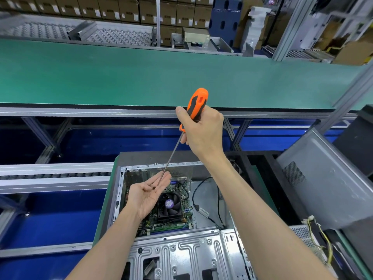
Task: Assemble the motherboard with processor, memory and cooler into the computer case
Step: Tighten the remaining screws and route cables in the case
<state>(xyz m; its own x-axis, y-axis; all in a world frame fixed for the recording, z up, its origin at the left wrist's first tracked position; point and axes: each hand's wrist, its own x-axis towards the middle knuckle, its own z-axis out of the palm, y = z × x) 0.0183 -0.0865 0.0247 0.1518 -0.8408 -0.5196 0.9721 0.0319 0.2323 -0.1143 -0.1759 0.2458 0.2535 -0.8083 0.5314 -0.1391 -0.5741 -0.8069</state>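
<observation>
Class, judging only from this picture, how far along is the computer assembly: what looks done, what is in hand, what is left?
Done: the motherboard lies inside the computer case with the cooler fan mounted on it.
In hand: the right hand grips an orange screwdriver; its tip meets the upturned left hand, which seems to hold small screws.
Left: probably screwing the board down; the black cable lies loose.

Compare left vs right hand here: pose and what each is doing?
The left hand lies palm up with fingers relaxed; the right hand is curled round the screwdriver handle. The left hand sits low over the motherboard; the right hand is raised above the computer case. The screwdriver's tip meets the left hand's palm. Both are bare.
</observation>
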